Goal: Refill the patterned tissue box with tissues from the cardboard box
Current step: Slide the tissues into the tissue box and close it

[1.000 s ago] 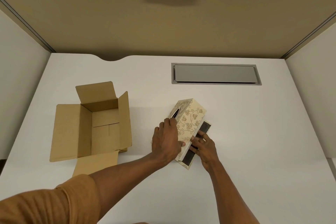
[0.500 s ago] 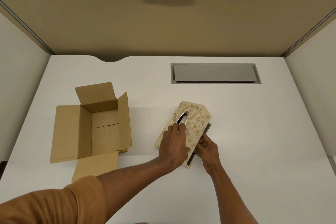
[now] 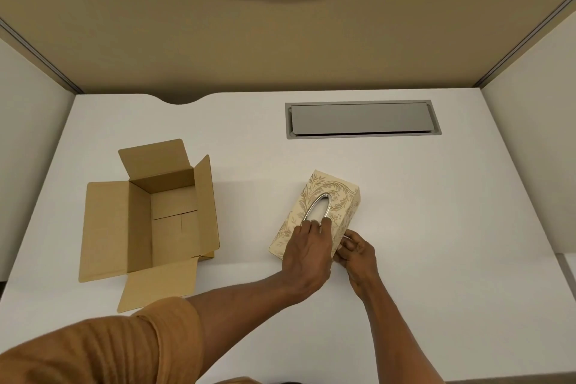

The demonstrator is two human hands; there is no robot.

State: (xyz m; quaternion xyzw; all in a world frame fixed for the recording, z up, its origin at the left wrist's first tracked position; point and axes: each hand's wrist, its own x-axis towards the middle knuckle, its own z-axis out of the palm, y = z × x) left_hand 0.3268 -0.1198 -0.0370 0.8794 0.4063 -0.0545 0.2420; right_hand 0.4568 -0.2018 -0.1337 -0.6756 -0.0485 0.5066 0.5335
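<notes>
We are seating the patterned tissue box [image 3: 314, 212] upright: our left hand [image 3: 307, 254] presses fingers together by its slot, our right hand [image 3: 358, 254] pinches its side. Next, we likely draw a tissue through the opening just beyond our left fingertips [image 3: 325, 221].

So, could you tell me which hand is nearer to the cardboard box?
Left. The left hand rests on the patterned tissue box, right of the cardboard box; the right hand sits farther right.

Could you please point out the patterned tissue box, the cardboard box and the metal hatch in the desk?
patterned tissue box [image 3: 338, 193]: head view, on its top face beside the oval opening.
cardboard box [image 3: 168, 221]: head view, on its bare inside floor.
metal hatch [image 3: 361, 118]: head view, middle of its lid.
</notes>
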